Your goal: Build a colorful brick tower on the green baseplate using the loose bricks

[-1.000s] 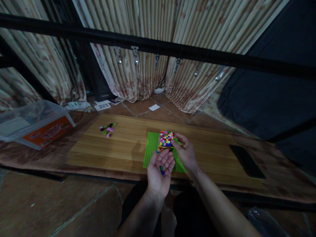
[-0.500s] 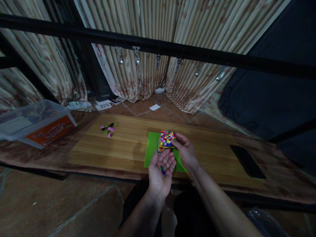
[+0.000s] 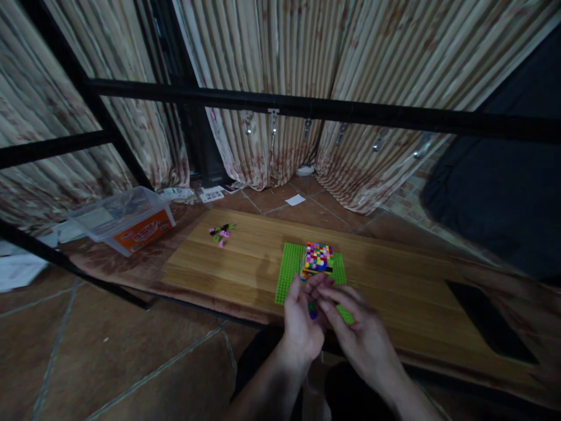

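Note:
A block of many-coloured small bricks (image 3: 318,259) stands on a green baseplate (image 3: 288,273) on the wooden board. My left hand (image 3: 301,321) is cupped palm up near the board's front edge, holding a few small bricks, a purple and a green one showing. My right hand (image 3: 357,327), blurred by motion, has its fingertips pinched together over that palm, touching the bricks there. Whether it grips one is unclear.
A small heap of loose pink, green and black bricks (image 3: 221,233) lies at the board's far left. A clear plastic box with an orange label (image 3: 125,219) sits further left. A dark phone (image 3: 491,323) lies on the right. A black metal bar (image 3: 307,108) crosses overhead; curtains hang behind.
My right hand left the coloured brick block and came back to my left palm. The view shifted, so everything sits further right and lower.

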A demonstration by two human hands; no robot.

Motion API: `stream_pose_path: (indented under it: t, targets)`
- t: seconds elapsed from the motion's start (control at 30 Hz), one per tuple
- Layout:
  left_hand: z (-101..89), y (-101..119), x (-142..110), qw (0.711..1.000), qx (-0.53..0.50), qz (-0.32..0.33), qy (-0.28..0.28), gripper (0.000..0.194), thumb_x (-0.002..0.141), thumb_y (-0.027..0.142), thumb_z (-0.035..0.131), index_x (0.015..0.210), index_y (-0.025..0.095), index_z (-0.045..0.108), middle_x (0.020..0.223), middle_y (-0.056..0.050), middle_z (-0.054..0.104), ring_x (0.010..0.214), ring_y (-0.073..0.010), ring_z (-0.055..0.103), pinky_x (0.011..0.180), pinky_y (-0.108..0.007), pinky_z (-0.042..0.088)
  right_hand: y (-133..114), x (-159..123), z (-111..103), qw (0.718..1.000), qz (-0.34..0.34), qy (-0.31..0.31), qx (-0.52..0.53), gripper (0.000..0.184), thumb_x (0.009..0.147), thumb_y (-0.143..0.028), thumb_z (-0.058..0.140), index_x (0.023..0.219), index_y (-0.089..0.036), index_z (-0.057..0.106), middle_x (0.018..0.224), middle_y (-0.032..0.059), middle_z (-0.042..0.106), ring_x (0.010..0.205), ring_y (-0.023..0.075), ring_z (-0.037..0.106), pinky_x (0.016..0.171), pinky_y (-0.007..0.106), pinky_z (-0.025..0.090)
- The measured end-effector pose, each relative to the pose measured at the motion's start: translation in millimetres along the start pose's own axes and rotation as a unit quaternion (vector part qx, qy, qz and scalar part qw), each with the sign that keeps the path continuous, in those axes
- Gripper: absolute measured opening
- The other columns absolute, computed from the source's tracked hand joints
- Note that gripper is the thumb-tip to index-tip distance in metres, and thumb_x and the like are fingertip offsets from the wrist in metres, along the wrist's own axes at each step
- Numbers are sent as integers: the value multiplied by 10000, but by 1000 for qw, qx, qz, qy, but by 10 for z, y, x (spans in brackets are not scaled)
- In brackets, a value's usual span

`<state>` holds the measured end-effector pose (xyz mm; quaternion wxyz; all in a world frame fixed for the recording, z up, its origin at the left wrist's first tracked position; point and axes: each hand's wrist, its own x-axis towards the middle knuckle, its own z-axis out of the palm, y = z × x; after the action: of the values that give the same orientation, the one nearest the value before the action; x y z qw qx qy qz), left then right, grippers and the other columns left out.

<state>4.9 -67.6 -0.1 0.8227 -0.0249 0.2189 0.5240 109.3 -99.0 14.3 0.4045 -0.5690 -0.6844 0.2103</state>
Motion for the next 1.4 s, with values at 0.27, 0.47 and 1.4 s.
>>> stream_pose_path:
  t: [0.27, 0.47, 1.4]
  targets:
    - [33, 5, -63, 997, 43, -46, -39, 543, 852, 569, 453, 983, 87, 665, 1006, -158, 662, 985, -244, 614, 933, -364, 434, -64, -187, 60, 997, -11, -75, -28, 293, 889, -202, 498, 1138, -302, 618, 1107, 55, 619, 1068, 230, 580, 885, 411, 515]
    - [37, 14, -57, 995, 37, -70, -67, 544, 868, 569, 419, 1012, 99, 651, 1056, -159, 650, 1015, -236, 606, 927, -354, 441, -96, -144, -20, 996, 61, -71, 4, 91, 850, -206, 574, 915, -258, 610, 912, 6, 628, 831, 171, 603, 713, 304, 495]
    - [-93, -39, 92, 987, 105, -68, 106, 305, 893, 311, 454, 861, 70, 638, 606, -19, 539, 389, -30, 306, 375, -159, 232, 335, 208, 4, 946, 150, 179, 226, 180, 769, -376, 678, 793, -198, 690, 672, -3, 677, 578, 123, 618, 553, 245, 505]
